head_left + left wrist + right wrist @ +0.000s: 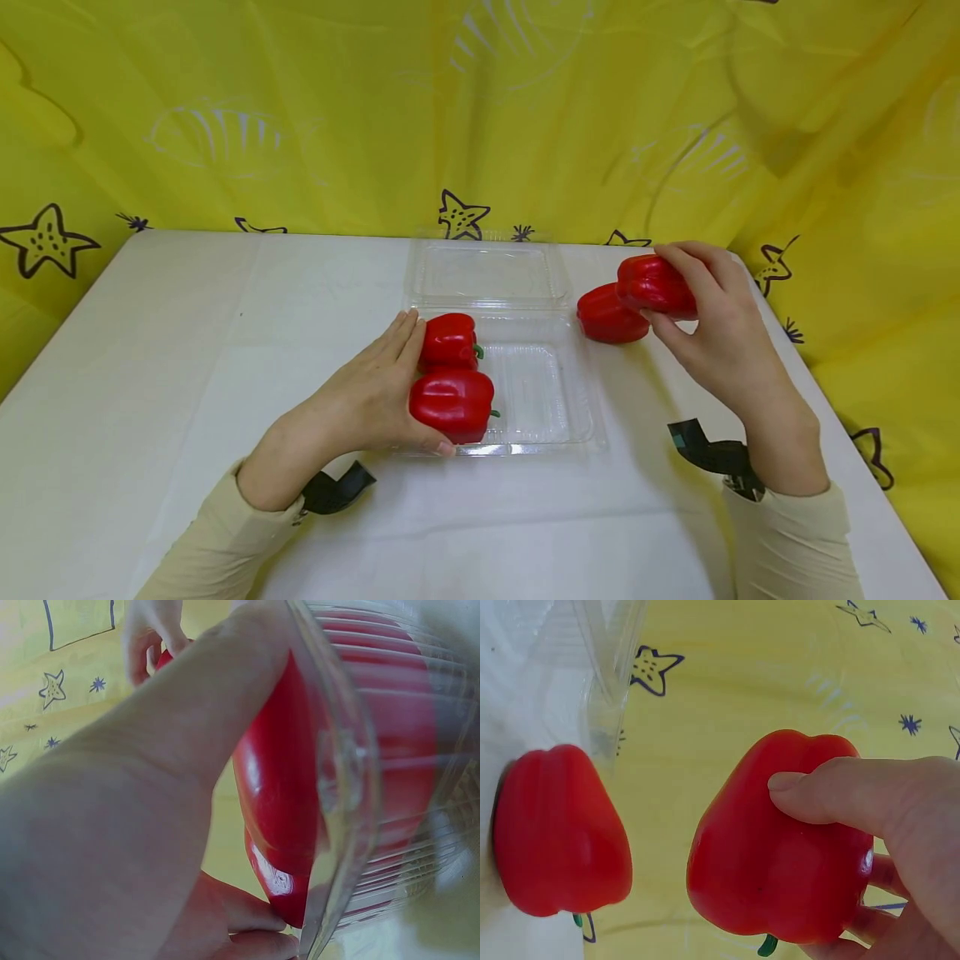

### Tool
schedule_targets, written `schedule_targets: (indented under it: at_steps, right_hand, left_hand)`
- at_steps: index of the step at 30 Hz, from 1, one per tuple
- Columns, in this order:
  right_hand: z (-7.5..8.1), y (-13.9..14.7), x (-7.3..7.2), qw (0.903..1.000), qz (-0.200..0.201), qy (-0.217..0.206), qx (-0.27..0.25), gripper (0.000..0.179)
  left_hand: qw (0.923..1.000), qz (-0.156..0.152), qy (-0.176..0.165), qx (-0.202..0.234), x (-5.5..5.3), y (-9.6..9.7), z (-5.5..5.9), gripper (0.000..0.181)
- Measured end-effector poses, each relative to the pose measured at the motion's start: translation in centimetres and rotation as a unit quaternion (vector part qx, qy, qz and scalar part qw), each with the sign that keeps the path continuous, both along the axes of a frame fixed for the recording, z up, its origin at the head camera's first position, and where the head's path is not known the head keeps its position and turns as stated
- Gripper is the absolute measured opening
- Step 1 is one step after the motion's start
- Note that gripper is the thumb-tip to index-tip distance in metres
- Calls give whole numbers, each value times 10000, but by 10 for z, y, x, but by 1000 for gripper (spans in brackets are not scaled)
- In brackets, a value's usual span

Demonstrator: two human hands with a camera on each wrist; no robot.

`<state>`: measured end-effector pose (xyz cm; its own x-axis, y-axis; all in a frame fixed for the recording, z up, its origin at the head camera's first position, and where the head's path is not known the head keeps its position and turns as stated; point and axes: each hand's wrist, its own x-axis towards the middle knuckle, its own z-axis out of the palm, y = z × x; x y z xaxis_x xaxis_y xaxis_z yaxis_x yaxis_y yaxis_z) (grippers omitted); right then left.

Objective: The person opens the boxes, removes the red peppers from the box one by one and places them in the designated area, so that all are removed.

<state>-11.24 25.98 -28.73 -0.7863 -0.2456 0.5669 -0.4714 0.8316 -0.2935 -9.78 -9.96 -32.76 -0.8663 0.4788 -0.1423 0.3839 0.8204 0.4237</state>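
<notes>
A red bell pepper (780, 862) with a green stem is gripped by my right hand (723, 333), raised off the table at the right. Just beside it, a second red bell pepper (611, 317) lies on the table. Two more red bell peppers, a near one (452, 404) and a far one (450, 340), lie in the left part of a clear plastic clamshell box (577, 408). My left hand (367, 392) rests along the box's left side, its fingers straight beside the far pepper and its thumb at the front edge by the near pepper.
The box's lid (487, 271) lies folded back toward the rear of the white table (135, 400). Behind and at the sides hangs a yellow curtain (337, 125) with drawn stars and fish. A black strap (337, 487) is on the left wrist, with another (712, 450) on the right.
</notes>
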Motion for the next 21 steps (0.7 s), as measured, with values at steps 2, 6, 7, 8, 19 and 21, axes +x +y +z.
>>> schedule_targets:
  at_steps: [2,6,7,8,19,21]
  right_hand:
    - [0,3,-1,10000,-76,-9,-14,70]
    - [-1,9,-2,9997,-227,-81,-70,70]
    - [-1,11,-2,9996,-265,-107,-76,70]
    - [-2,12,-2,9995,-292,-110,-90,70]
    - [-7,27,-10,9967,-673,-416,-171,68]
    - [-8,29,-11,9958,-728,-508,-200,68]
  left_hand:
    - [10000,2,1,0,0,0,0,138]
    - [10000,-4,19,-3,0,0,0,138]
    - [10000,-9,25,-2,0,0,0,138]
    - [10000,-9,26,-2,0,-1,0,137]
    - [10000,-26,59,4,0,-1,-1,138]
    - [10000,-27,35,4,0,-1,-1,138]
